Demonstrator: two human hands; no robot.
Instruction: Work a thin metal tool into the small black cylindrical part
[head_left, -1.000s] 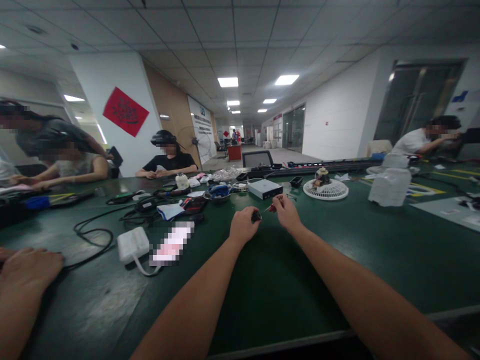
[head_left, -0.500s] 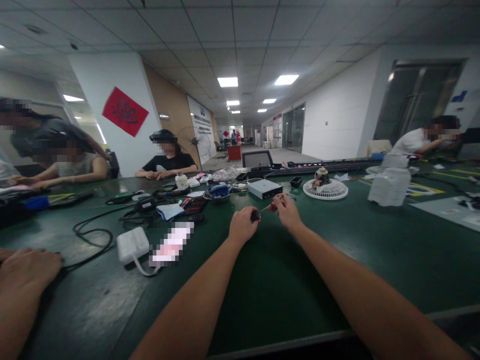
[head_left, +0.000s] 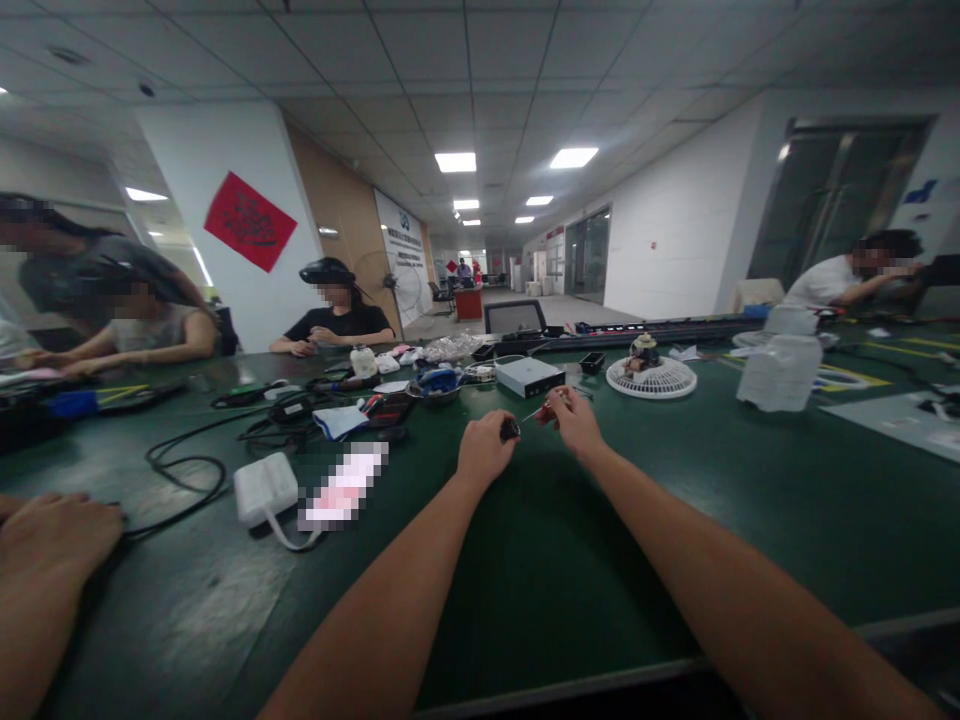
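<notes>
Over the green table, my left hand [head_left: 484, 445] is closed around a small dark round part [head_left: 510, 429], whose exact kind I cannot make out. My right hand [head_left: 574, 418] grips a screwdriver [head_left: 543, 411] with a red handle. Its thin metal shaft points left, with the tip at or very close to the dark part. Just beyond both hands lies a grey box-shaped drive [head_left: 529, 376]. A small black open box [head_left: 592, 362] sits behind my right hand.
A white fan grille with a motor [head_left: 651, 374] and a white plastic housing [head_left: 780, 370] stand to the right. Left are a white power bank [head_left: 266, 488], black cables [head_left: 187, 465] and a bowl [head_left: 436, 388]. Another person's hand [head_left: 64, 535] rests at the near left; several people sit around.
My hands stay nearly in place, with the screwdriver shifted only slightly at the dark part. The person across the table has raised a hand a little.
</notes>
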